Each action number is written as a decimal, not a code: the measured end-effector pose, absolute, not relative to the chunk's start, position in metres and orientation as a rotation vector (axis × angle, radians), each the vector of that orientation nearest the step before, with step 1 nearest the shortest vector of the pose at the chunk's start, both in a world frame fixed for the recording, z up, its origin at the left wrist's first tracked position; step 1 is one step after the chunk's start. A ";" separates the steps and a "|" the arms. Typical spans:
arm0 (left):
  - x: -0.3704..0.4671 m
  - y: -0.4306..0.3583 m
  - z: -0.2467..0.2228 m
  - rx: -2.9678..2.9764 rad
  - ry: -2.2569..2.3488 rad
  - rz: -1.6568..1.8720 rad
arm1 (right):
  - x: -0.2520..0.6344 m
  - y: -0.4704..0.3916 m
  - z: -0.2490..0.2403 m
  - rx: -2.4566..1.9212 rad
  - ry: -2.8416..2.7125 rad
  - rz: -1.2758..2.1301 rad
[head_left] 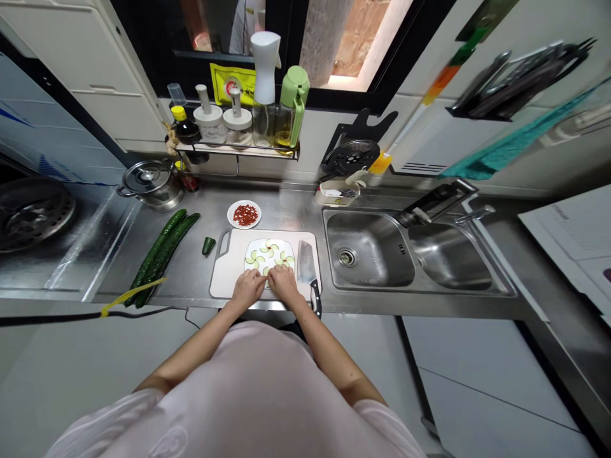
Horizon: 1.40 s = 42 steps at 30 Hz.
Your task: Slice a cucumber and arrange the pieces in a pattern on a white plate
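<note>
A white plate rests on the pale cutting board. Thin green-edged cucumber slices lie on it in curved pinwheel clusters. My left hand and my right hand meet at the plate's near edge. Both have their fingers drawn together, fingertips almost touching over a cluster of slices. Whatever the fingertips hold is hidden. On the board's right side lies a kitchen knife, its black handle toward me. A cut cucumber end sits left of the board.
Two whole cucumbers lie at left, near a lidded steel pot. Behind the board stands a small plate of chopped red pieces. A double sink is at right. Bottles fill the wall shelf. A yellow-tied black cable crosses at lower left.
</note>
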<state>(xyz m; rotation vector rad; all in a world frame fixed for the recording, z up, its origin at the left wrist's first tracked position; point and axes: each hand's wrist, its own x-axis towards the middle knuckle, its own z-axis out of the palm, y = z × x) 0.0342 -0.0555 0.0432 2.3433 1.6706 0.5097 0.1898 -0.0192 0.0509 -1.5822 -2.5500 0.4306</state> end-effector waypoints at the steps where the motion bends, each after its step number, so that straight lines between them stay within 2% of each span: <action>1: 0.035 -0.056 0.042 2.334 1.677 0.512 | 0.190 -0.019 0.051 -1.587 -2.545 0.422; 20: 0.030 -0.050 0.051 2.184 1.742 0.646 | 0.202 -0.022 0.062 -1.605 -2.355 0.468; 31: 0.000 0.011 0.052 1.806 2.055 0.913 | 0.221 -0.020 0.071 -1.613 -2.110 0.521; 42: -0.028 0.079 0.053 1.458 2.463 0.692 | 0.225 -0.019 0.080 -1.583 -2.013 0.567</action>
